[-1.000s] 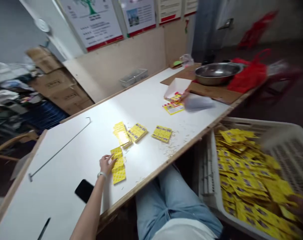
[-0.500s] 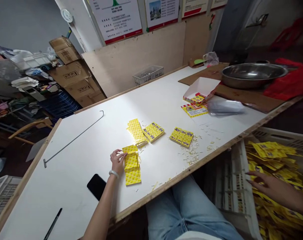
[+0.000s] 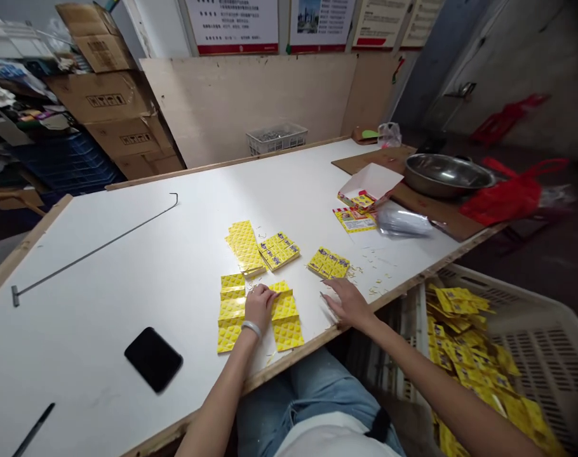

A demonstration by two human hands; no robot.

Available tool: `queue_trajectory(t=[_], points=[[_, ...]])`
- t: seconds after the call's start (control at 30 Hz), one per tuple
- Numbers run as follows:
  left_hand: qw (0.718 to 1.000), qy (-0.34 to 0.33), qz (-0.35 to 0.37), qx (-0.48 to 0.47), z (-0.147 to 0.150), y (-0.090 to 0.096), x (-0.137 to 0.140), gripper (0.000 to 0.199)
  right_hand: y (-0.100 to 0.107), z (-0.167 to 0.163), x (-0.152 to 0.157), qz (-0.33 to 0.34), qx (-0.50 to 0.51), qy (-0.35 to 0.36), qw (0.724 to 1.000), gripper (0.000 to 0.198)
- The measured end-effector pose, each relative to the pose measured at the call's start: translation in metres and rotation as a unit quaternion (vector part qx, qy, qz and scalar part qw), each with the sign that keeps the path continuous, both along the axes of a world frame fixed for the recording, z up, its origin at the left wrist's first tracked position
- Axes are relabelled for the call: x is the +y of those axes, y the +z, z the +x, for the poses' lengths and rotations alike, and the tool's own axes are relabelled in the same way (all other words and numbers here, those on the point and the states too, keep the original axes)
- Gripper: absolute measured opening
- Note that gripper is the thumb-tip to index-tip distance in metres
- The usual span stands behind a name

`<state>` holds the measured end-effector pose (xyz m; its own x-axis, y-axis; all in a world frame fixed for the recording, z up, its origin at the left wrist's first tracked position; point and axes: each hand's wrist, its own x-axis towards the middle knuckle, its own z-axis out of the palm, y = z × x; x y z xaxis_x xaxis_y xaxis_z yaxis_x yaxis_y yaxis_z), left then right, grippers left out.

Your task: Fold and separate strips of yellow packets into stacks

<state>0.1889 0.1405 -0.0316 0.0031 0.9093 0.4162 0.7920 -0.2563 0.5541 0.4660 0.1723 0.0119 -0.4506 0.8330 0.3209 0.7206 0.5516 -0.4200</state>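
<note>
My left hand (image 3: 259,310), with a pale bangle at the wrist, pinches the upper left edge of a yellow patterned folded sheet (image 3: 287,322) lying on the table. Left of that hand lies another creased yellow sheet (image 3: 230,311). My right hand (image 3: 349,303) hovers by the table's front edge, fingers apart and nothing seen in them. Just beyond its fingertips sits a stack of yellow printed cards (image 3: 329,261). A similar stack (image 3: 279,249) lies farther left, touching a fanned pile of yellow sheets (image 3: 246,244).
A white crate (image 3: 546,343) of yellow packets (image 3: 479,362) stands at right below the table. On the table are a phone (image 3: 154,359), a thin metal rod (image 3: 98,246), an open box (image 3: 372,181), clear plastic sleeves (image 3: 403,222), a steel basin (image 3: 446,174) and paper scraps (image 3: 375,279).
My right hand has come from the crate to over the table's front edge. My left hand has moved right to a second yellow sheet, which now lies beside the first. The view has shifted.
</note>
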Motion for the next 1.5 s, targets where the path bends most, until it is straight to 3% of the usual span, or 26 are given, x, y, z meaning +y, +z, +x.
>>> queue_trajectory(t=[0.1, 0.23, 0.37, 0.63, 0.77, 0.87, 0.97, 1.07, 1.2, 1.5], points=[[1.000, 0.007, -0.006, -0.017, 0.006, -0.021, -0.006, 0.024, -0.009, 0.012, 0.041, 0.048, -0.066, -0.063, 0.995, 0.029], [0.998, 0.052, -0.010, -0.035, 0.001, -0.032, -0.011, 0.027, -0.015, 0.023, 0.088, 0.072, -0.221, -0.140, 0.962, 0.041], [0.997, 0.067, -0.025, -0.022, -0.001, -0.032, -0.007, 0.024, -0.027, 0.023, 0.106, 0.063, -0.300, -0.070, 0.949, 0.040], [0.993, 0.111, -0.041, -0.002, -0.001, -0.029, 0.011, 0.022, -0.029, 0.034, 0.115, 0.052, -0.288, 0.004, 0.956, 0.034], [0.995, 0.093, -0.041, -0.016, 0.015, -0.032, 0.007, 0.019, -0.022, 0.017, 0.100, 0.057, -0.183, -0.004, 0.982, 0.026], [0.994, 0.098, -0.037, -0.029, 0.028, -0.035, 0.001, 0.018, -0.027, -0.021, 0.072, 0.001, -0.001, 0.068, 0.998, 0.024], [0.994, 0.104, -0.034, -0.031, 0.032, -0.035, -0.002, 0.020, -0.040, -0.062, 0.047, -0.096, 0.149, 0.186, 0.966, 0.030], [0.994, 0.099, -0.030, -0.022, 0.032, -0.033, -0.002, 0.020, -0.053, -0.086, 0.040, -0.118, 0.163, 0.223, 0.954, 0.023], [0.995, 0.095, -0.026, -0.010, 0.031, -0.032, -0.002, 0.020, -0.063, -0.091, 0.044, -0.117, 0.164, 0.225, 0.953, 0.018], [0.996, 0.084, -0.022, 0.009, 0.032, -0.034, -0.002, 0.017, -0.068, -0.099, 0.044, -0.132, 0.157, 0.179, 0.962, 0.014]])
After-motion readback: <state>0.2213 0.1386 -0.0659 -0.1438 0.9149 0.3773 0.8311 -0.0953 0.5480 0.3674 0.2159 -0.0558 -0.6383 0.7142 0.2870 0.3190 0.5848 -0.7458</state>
